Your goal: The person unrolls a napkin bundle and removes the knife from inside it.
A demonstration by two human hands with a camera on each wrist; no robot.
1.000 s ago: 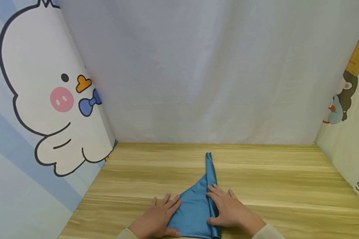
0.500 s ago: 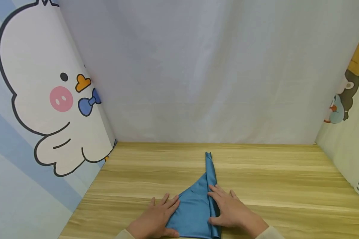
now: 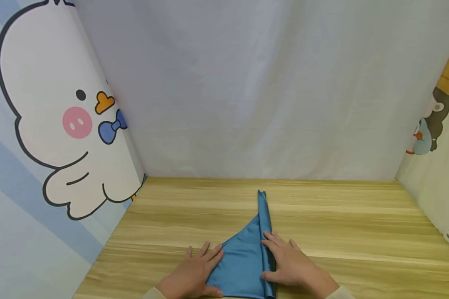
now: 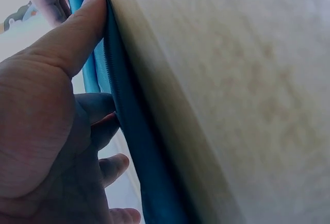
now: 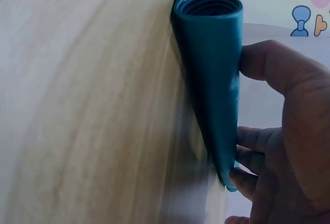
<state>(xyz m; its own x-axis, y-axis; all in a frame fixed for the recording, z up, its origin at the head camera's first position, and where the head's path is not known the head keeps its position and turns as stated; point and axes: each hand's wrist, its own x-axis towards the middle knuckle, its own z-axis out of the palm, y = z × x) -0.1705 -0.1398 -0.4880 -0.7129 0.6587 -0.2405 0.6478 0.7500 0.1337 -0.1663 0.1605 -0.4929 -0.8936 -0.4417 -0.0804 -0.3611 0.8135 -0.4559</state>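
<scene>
A shiny blue cloth (image 3: 236, 265) lies on the table, its right side wound into a narrow roll (image 3: 263, 214) that points away from me. The coiled layers show at the near end of the roll (image 5: 211, 7) in the right wrist view. My left hand (image 3: 194, 270) rests spread on the cloth's left edge, thumb near the front hem. The cloth's stitched edge (image 4: 111, 64) passes under that thumb in the left wrist view. My right hand (image 3: 289, 261) lies along the roll, thumb and fingertips touching its top, fingers fairly straight.
The wood-grain table (image 3: 359, 232) extends around the cloth. A pale curtain (image 3: 265, 91) hangs behind it. Printed cartoon panels stand at the sides: a white bird (image 3: 45, 104) on the left and a small figure (image 3: 439, 108) on the right.
My left hand has shifted very slightly left, and my right hand very slightly right. The roll looks about the same.
</scene>
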